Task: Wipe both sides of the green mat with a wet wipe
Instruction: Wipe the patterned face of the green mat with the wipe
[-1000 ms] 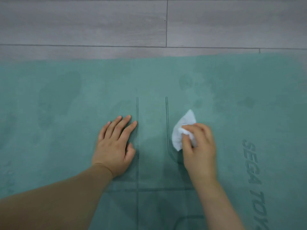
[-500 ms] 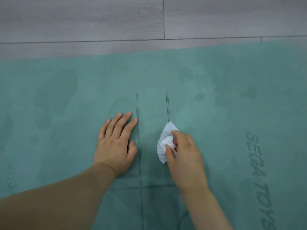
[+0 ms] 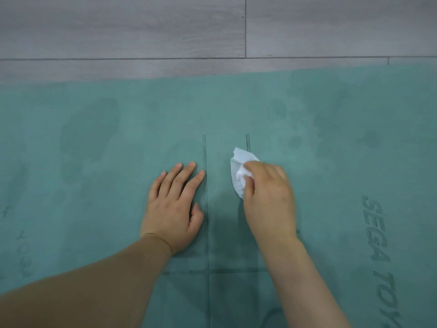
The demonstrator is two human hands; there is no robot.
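Mid-mat, near the two printed centre lines, we've got both hands down on the green mat (image 3: 331,162). Our left hand (image 3: 173,207) lies flat, palm down, fingers straight and close together, thumb tucked alongside; it holds nothing, just rests on the mat with the fingertips touching the left printed line. Our right hand (image 3: 268,197) has its fingers curled around a bunched white wet wipe (image 3: 240,172), thumb pinching it from below, and the wad sits against the mat surface right over the right printed line. Part of the wipe sticks out past the fingertips toward the mat's far edge (rest is hidden in the grip). Mat lies spread flat on grey wood-look floor (image 3: 142,31), far edge visible across the top, lettering reading "SEGA TOY…" running down toward the near right corner. Darker patches show on the mat left of and beyond the hands; can't tell if wet or stained.
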